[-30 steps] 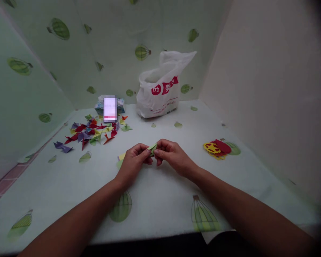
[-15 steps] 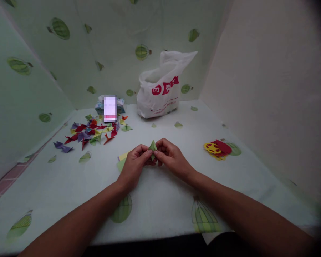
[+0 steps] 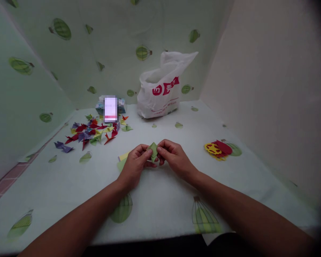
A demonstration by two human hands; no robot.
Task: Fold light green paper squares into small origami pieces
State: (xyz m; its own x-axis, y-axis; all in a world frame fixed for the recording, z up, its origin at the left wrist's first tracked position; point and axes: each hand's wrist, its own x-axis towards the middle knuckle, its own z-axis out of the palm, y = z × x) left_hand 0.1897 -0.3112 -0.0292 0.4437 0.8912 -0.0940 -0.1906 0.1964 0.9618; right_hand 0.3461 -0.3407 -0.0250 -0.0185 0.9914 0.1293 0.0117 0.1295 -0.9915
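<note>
At the far left, pink tiles (image 3: 9, 180) showed along the side of the bench (image 3: 160, 207). The bench had a pale cloth with green balloons on it. Near that edge sat a purple folded paper (image 3: 63, 147), and just beside it lay a heap of little folded papers (image 3: 92, 134) in red, purple, yellow, green and orange. Behind the heap stood a box (image 3: 121, 106) with a bright screen (image 3: 110, 108) in front. The screen was blurred into squares, so its words could not be read.

Next came flat paper sheets (image 3: 121, 164), green and yellow, partly hidden by the left hand (image 3: 135, 162). The left hand's grip was a small pinch on the left side of the green folded paper (image 3: 153, 151). This paper was up between the two hands, its point toward the back. Behind it stood a white bag (image 3: 159, 96) with big red writing and tiny print too fuzzy to read. The right hand (image 3: 175, 157) had its grip pinched on the paper's right side.

A wide stretch of cloth lay between that hand and some red and yellow cutouts (image 3: 216, 150). More cloth reached to the front edge. A plain wall (image 3: 267, 89) rose along the right.
</note>
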